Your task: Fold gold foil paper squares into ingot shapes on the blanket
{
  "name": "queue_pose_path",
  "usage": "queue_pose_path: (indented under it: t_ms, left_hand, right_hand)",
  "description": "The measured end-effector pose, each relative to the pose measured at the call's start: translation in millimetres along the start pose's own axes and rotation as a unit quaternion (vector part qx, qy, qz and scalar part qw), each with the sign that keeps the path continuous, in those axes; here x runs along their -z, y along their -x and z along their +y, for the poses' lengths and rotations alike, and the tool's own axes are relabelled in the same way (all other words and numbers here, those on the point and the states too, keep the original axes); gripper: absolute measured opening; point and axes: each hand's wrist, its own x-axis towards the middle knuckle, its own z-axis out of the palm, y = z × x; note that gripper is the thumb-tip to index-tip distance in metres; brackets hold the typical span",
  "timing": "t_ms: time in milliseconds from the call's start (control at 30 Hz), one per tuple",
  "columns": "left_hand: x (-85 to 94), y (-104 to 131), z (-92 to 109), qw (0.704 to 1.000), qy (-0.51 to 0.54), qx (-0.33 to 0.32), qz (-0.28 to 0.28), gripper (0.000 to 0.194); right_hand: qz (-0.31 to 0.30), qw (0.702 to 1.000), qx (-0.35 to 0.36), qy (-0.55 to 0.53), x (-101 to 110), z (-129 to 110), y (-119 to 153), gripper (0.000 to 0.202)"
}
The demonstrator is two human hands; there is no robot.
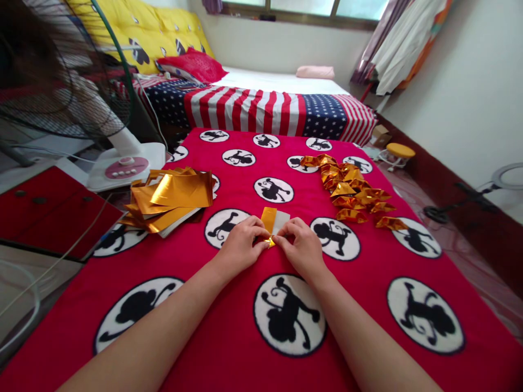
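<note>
Between my hands, at the middle of the red cloth, is a partly folded sheet of gold foil paper, gold on its left half and pale on its right. My left hand pinches its near left edge. My right hand pinches the near right edge, with the fingertips of both hands close together. A small gold fold shows between the thumbs. To the left lies a loose stack of flat gold foil sheets. On the right sits a cluster of folded gold paper ingots.
The red cloth has black figures in white circles. A fan stands at the left beside a red cabinet. Behind is a bed with a striped cover. A yellow stool and a dark-legged stand are at right.
</note>
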Motion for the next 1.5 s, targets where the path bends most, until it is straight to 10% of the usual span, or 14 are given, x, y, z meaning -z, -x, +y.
queue_pose_path:
  t_ms: [1500]
  left_hand:
    - [-8.3, 3, 4, 0.999, -0.008, 0.021, 0.039, 0.005]
  right_hand:
    - [0.021, 0.998, -0.050, 0.030, -4, -1, -16, 0.016]
